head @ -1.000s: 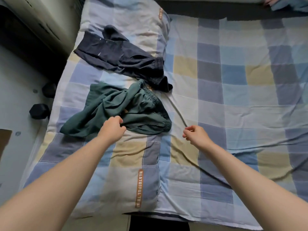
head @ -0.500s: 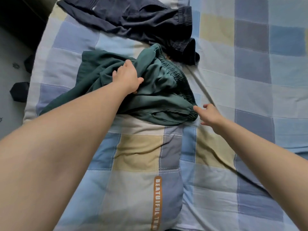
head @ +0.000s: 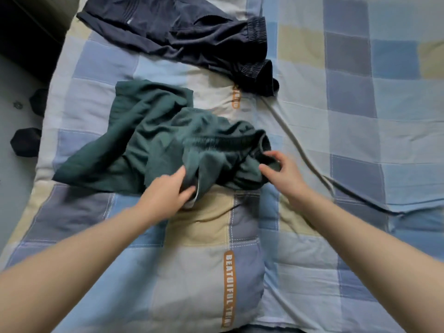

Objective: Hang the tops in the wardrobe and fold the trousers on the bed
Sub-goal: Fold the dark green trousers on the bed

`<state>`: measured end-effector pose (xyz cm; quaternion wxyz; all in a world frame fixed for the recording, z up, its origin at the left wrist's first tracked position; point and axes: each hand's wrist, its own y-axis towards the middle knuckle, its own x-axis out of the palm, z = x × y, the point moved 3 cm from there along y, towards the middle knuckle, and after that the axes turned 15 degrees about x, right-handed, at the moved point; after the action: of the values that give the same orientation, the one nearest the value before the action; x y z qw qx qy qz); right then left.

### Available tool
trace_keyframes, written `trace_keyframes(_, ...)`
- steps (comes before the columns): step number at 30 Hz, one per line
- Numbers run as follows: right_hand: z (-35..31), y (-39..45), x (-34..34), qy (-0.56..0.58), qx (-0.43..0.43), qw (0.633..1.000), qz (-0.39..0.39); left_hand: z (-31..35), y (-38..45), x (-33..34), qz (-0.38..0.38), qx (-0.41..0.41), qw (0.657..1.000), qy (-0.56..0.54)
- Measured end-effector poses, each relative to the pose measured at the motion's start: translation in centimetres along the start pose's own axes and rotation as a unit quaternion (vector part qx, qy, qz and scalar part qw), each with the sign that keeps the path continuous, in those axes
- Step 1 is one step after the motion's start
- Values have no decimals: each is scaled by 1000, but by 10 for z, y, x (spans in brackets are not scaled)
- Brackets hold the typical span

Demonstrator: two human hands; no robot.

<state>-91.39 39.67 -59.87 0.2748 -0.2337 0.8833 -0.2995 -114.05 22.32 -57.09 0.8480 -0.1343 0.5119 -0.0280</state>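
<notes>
Checked quilt (head: 348,131), crumpled green trousers (head: 149,145)

The bed (head: 360,140) wears a checked cover in blue, grey and pale yellow. On it lie crumpled green trousers (head: 149,145) and, farther up, dark navy trousers (head: 182,34), the two garments apart. An orange lettered strip (head: 229,288) runs along the cover's near end.

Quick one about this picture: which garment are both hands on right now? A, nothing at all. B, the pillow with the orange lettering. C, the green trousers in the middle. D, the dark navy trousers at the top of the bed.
C: the left hand and right hand both take a grip on the crumpled green trousers, while the navy trousers lie untouched farther up the bed.
</notes>
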Motion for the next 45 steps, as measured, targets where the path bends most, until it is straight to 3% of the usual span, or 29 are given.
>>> trace_keyframes(2,5,-34,0,-126,-106,986,-1,10,-39,13,-47,37,996,71)
trace_keyframes(6,36,-99,-8,-282,-167,943,-52,23,-100,26,-96,69,989,85)
trace_keyframes(10,53,-161,-22,-393,-259,881,-51,25,-146,33,-150,-78,986,3)
trace_keyframes(13,65,-195,-23,-452,-348,821,-13,25,-159,27,-118,-221,965,-83)
trace_keyframes(15,69,-211,-22,-458,-385,801,-21,31,-155,19,-91,-249,957,-115)
trace_keyframes(17,71,-221,-19,-455,-413,788,-29,41,-142,10,-89,-174,980,-40)
trace_keyframes(19,69,-226,-16,-454,-429,780,-31,48,-124,7,-104,-40,991,73)
trace_keyframes(22,61,-228,-18,-465,-434,771,-27,55,-103,8,-166,109,971,136)
trace_keyframes(25,54,-230,-27,-486,-438,756,-21,58,-108,9,-296,128,931,171)
trace_keyframes(27,45,-237,-37,-501,-439,745,-25,60,-124,1,-332,138,911,199)
trace_keyframes(32,10,-267,-65,-540,-438,718,-31,79,-169,-44,-320,168,915,182)
trace_keyframes(35,-25,-294,-90,-579,-420,698,-24,101,-182,-97,-228,237,930,166)
trace_keyframes(37,-50,-313,-112,-597,-393,699,-9,115,-188,-141,-196,284,915,209)
trace_keyframes(41,-104,-349,-155,-620,-396,677,23,140,-186,-212,-283,299,860,302)
trace_keyframes(45,-148,-393,-195,-640,-405,652,43,171,-169,-286,-283,295,820,400)
